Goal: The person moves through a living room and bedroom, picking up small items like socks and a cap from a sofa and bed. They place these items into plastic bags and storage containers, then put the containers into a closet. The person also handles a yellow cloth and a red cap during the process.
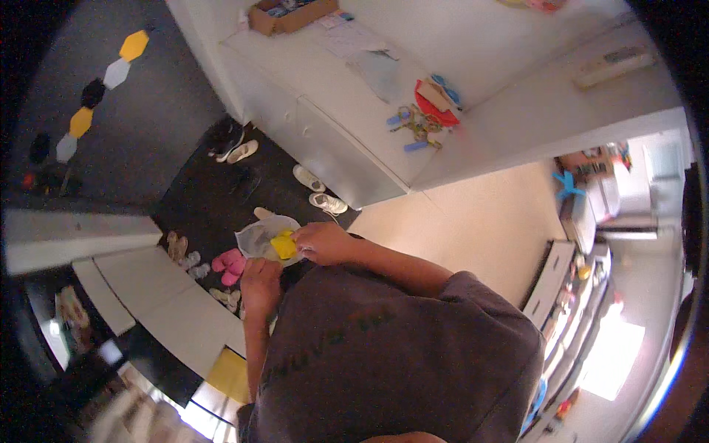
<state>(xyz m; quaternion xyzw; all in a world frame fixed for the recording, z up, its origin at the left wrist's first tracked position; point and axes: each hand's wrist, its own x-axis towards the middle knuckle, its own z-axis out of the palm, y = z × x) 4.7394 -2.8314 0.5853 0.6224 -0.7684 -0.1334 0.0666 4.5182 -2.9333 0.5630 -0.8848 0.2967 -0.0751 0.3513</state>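
Observation:
A translucent white plastic bag (pixel 257 235) hangs with its mouth spread, low in front of my torso. My left hand (pixel 262 279) has its fingers closed on the near rim of the bag. At the bag's right side, my right hand (pixel 325 243) pinches a small bright yellow item (pixel 284 245), perhaps a packet or cloth, which lies over the bag's mouth. The fingertips of both hands are partly hidden.
Pink clogs (pixel 229 267), white sneakers (pixel 328 204) and several other shoes stand on a dark floor mat. A white cabinet (pixel 354 155) bears papers, a cardboard box (pixel 291 16) and a red item (pixel 435 105). Low white cabinets (pixel 166 299) run along the left.

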